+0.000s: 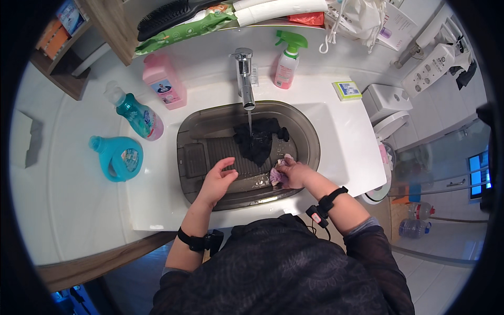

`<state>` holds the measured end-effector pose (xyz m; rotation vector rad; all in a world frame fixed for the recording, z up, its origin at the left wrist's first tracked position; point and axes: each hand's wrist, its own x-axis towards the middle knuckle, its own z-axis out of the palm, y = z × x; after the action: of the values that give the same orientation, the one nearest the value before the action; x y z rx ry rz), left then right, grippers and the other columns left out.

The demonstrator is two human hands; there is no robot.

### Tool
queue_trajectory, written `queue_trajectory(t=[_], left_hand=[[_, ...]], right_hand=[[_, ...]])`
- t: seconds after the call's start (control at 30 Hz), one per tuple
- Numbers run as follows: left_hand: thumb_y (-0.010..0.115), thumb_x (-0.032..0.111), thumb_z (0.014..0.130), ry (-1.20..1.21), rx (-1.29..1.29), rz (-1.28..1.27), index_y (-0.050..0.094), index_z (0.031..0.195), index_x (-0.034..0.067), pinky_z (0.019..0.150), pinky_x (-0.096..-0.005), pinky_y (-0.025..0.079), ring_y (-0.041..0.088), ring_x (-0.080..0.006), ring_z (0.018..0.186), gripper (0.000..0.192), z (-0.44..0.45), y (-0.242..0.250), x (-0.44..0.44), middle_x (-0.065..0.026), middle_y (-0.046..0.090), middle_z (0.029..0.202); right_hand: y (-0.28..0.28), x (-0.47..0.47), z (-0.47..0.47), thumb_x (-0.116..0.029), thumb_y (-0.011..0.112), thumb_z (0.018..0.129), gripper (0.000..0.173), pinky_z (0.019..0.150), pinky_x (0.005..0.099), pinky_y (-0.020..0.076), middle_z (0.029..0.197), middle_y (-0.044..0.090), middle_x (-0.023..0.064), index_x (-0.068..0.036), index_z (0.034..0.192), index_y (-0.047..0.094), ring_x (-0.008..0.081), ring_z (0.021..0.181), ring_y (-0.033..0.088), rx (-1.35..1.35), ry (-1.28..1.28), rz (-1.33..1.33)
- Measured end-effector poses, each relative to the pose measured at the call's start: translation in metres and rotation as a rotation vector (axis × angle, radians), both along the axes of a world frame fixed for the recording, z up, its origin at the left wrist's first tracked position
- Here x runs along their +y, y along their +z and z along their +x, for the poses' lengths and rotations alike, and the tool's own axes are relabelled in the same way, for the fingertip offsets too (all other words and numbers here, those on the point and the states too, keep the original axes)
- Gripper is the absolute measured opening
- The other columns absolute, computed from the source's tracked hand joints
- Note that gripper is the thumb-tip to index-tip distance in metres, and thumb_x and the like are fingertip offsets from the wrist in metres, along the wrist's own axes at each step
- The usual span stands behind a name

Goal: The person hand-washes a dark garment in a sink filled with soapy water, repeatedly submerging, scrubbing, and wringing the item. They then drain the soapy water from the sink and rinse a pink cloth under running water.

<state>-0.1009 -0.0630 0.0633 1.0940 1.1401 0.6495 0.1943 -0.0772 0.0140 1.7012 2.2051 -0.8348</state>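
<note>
My right hand (293, 173) grips a bunched pinkish-purple cloth (277, 176) at the near right side of a grey plastic basin (311, 149). My left hand (219, 181) hovers over the basin's near left part, fingers apart and holding nothing. A wet black cloth (258, 139) lies crumpled in the basin, partly over its ribbed washboard (220, 151). Water runs from the chrome faucet (246, 84) onto the black cloth. Part of the purple cloth is hidden by my right fingers.
A blue jug (120, 157), a teal bottle (138, 116) and a pink bottle (165, 82) stand left of the basin. Behind it stands a spray bottle (288, 63) with a green trigger head. A small green-edged box (346, 91) lies right; a toilet (388, 102) is beyond.
</note>
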Motion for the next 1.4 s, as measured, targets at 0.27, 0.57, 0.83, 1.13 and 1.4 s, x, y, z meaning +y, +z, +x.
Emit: queue_trajectory(t=[0.27, 0.57, 0.83, 1.13, 1.4], left_hand=[[0.062, 0.007, 0.091, -0.222, 0.130, 0.108, 0.053, 0.130, 0.003, 0.091, -0.0265, 0.047, 0.058, -0.0131, 0.106, 0.041, 0.000, 0.019, -0.014, -0.0059, 0.056, 0.125], [0.073, 0.011, 0.083, -0.184, 0.109, 0.156, 0.028, 0.148, 0.007, 0.097, -0.0332, 0.045, 0.048, -0.0209, 0.125, 0.079, 0.010, 0.023, -0.001, -0.0125, 0.041, 0.143], [0.069, 0.012, 0.087, 0.183, -0.290, 0.139, 0.041, 0.139, 0.008, 0.101, -0.0393, 0.045, 0.054, -0.0206, 0.119, 0.059, 0.062, -0.001, 0.065, -0.0098, 0.056, 0.128], [0.044, 0.028, 0.101, 0.538, -1.030, -0.107, 0.055, 0.117, 0.003, 0.103, -0.0435, 0.046, 0.058, -0.0274, 0.114, 0.031, 0.071, 0.004, 0.081, -0.0129, 0.059, 0.122], [0.051, 0.024, 0.099, 0.558, -0.644, -0.284, 0.042, 0.134, 0.015, 0.093, -0.0476, 0.050, 0.060, -0.0263, 0.112, 0.037, 0.076, -0.008, 0.077, -0.0098, 0.056, 0.128]], right_hand=[[0.007, 0.006, -0.004, -0.013, 0.066, 0.078, 0.027, 0.081, 0.0385, 0.0532, 0.101, 0.063, 0.0148, -0.013, 0.104, 0.065, 0.0316, 0.092, 0.065, 0.043, -0.066, 0.193], [0.115, 0.029, -0.013, -0.007, 0.062, 0.087, 0.011, 0.070, 0.0233, 0.0482, 0.085, 0.064, -0.0009, -0.005, 0.097, 0.064, 0.0078, 0.075, 0.058, 1.084, -0.486, -0.072], [0.150, 0.049, -0.028, 0.005, 0.055, 0.085, 0.037, 0.081, 0.0233, 0.0483, 0.109, 0.062, 0.0026, -0.004, 0.120, 0.057, 0.0100, 0.096, 0.058, 1.548, -0.352, -0.030], [0.076, 0.104, -0.032, -0.031, 0.048, 0.098, 0.031, 0.077, 0.0302, 0.0473, 0.108, 0.063, -0.0025, -0.017, 0.124, 0.057, 0.0101, 0.096, 0.056, 1.188, -0.749, -0.236], [0.032, 0.136, -0.047, -0.022, 0.052, 0.096, 0.023, 0.078, 0.0339, 0.0547, 0.099, 0.066, 0.0068, -0.008, 0.113, 0.059, 0.0189, 0.091, 0.065, 1.649, -0.714, -0.571]])
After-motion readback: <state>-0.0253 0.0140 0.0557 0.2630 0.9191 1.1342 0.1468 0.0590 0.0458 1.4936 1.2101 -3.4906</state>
